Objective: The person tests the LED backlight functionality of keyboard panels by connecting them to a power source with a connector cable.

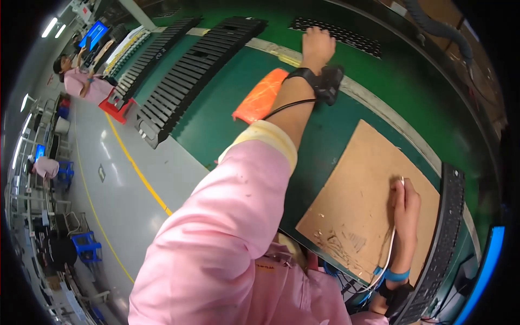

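My left hand (318,47) is stretched far forward over the green belt, at the near edge of a flat black tray (346,38) with rows of small light marks. Its fingers are bent down, and whatever lies under them is hidden. A black device (329,85) is strapped to that wrist, with a black cord running back along the forearm. On the right, my right hand (406,208) is above a brown cardboard sheet (363,168), pinching the end of a white cable (391,244). The cable runs back past a blue wristband (397,275). A small white tip shows at the fingertips.
Beside my left forearm lies an orange wrapped package (262,97). Long black slatted racks (195,70) extend along the bench to the left. A black keyboard (443,227) borders the cardboard's right side. Further left, a person in pink (84,84) works near a red stool (116,111).
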Demonstrator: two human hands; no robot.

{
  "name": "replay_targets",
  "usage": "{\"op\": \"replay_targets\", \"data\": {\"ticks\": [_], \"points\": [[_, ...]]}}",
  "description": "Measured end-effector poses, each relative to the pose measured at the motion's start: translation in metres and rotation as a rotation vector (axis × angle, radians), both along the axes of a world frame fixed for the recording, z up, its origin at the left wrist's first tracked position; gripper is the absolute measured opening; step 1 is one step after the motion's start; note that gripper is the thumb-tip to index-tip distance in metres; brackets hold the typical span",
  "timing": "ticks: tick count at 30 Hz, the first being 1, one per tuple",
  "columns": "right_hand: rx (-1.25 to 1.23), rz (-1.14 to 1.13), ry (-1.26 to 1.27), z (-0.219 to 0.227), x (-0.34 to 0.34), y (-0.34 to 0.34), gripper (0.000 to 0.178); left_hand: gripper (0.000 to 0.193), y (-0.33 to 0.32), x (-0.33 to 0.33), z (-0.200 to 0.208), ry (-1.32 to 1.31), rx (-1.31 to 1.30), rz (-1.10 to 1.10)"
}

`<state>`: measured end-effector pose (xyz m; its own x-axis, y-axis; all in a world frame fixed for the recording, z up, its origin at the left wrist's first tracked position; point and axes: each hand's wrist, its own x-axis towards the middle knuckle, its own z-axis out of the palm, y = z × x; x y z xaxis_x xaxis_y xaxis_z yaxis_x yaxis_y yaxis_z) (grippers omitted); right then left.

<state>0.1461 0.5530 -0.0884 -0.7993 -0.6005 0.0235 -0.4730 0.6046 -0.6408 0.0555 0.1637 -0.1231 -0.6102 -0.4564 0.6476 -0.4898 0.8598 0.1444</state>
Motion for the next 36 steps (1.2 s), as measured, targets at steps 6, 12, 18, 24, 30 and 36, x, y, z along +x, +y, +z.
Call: {"op": "replay_targets", "data": {"ticks": [6, 12, 18, 24, 30, 36], "points": [[-0.009, 0.007, 0.024, 0.008, 0.003, -0.008, 0.02, 0.048, -0.025, -0.02, 0.012, -0.147, -0.054, -0.332], [-0.018, 0.018, 0.119, -0.003, -0.001, -0.002, 0.021, 0.083, -0.042, -0.079, 0.022, -0.325, -0.164, -0.578], [0.027, 0.047, 0.079, -0.003, -0.005, 0.001, 0.019, 0.088, -0.032, -0.12, 0.005, -0.384, -0.059, -0.711], [0.013, 0.039, 0.025, 0.002, -0.002, -0.002, 0.012, 0.082, -0.016, -0.122, 0.022, -0.432, -0.064, -0.767], [-0.064, -0.032, -0.116, -0.008, -0.001, 0.005, 0.017, 0.074, 0.021, -0.073, 0.114, -0.149, -0.421, -0.857], [-0.704, -0.443, -0.323, 0.009, -0.006, 0.011, 0.018, 0.078, 0.086, 0.044, 0.175, -0.591, -0.145, -1.047]]}}
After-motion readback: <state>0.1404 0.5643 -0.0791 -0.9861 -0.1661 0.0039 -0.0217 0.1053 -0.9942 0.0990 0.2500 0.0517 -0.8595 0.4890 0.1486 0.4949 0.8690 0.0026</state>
